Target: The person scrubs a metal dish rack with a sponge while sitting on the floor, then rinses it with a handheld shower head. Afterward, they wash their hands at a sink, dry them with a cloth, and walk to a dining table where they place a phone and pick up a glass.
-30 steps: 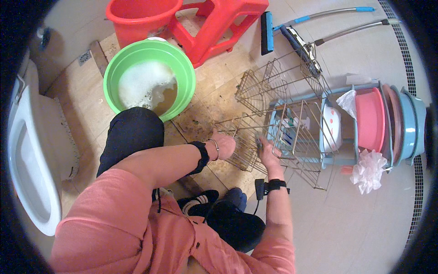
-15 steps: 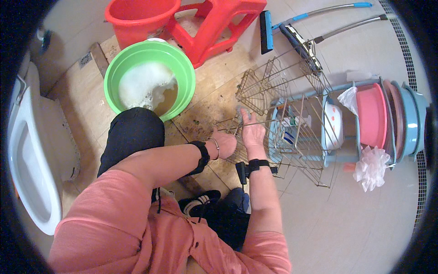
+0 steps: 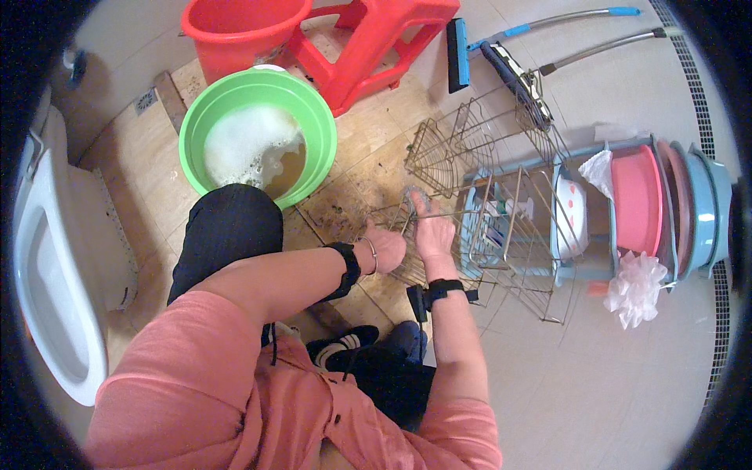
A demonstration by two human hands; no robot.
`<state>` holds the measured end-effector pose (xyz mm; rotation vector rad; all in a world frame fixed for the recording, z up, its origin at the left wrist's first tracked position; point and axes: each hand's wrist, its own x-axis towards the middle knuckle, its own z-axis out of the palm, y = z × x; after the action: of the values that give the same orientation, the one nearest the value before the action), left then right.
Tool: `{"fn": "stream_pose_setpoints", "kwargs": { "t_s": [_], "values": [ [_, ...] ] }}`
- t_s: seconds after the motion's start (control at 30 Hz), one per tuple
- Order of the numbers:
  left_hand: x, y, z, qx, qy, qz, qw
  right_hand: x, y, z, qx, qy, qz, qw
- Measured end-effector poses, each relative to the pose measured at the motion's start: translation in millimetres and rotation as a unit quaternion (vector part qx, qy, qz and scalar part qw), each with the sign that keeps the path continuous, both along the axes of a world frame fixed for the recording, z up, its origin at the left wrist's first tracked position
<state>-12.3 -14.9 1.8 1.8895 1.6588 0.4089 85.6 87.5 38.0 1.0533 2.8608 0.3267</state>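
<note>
A brownish wire rack (image 3: 523, 265) stands in front of me, its thin bars running close to both hands. My left hand (image 3: 384, 249) is closed round the near left end of the rack. Just to its right, my right hand (image 3: 433, 236) is closed on a grey scouring pad (image 3: 415, 194), which looks like steel wool, and presses it against the rack's wires. Part of the pad is hidden by the fingers. A second wire rack piece (image 3: 450, 153), with a curved basket end, lies just beyond.
A green basin (image 3: 188, 145) of foamy water stands ahead left, with a red bucket (image 3: 211, 51) and red stool (image 3: 345, 90) behind. A blue shelf (image 3: 560, 266) holding basins is right. Squeegees (image 3: 459, 59) lean far right. A white toilet (image 3: 59, 282) is left.
My right hand has shifted slightly along the wires with the scouring pad, and the rack has moved a little. My left hand keeps its place.
</note>
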Motion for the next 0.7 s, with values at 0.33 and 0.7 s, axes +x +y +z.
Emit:
{"fn": "stream_pose_setpoints", "kwargs": {
  "t_s": [0.33,0.7],
  "values": [
    [-0.8,0.4,9.7,-0.055,0.008,-0.031,0.998,0.6,3.6,-2.1,0.023,-0.025,-0.089,0.995],
    [-2.7,0.4,4.1,-0.012,-0.021,-0.005,1.000,27.1,8.4,22.6,0.007,0.027,-0.010,1.000]
  ]
}}
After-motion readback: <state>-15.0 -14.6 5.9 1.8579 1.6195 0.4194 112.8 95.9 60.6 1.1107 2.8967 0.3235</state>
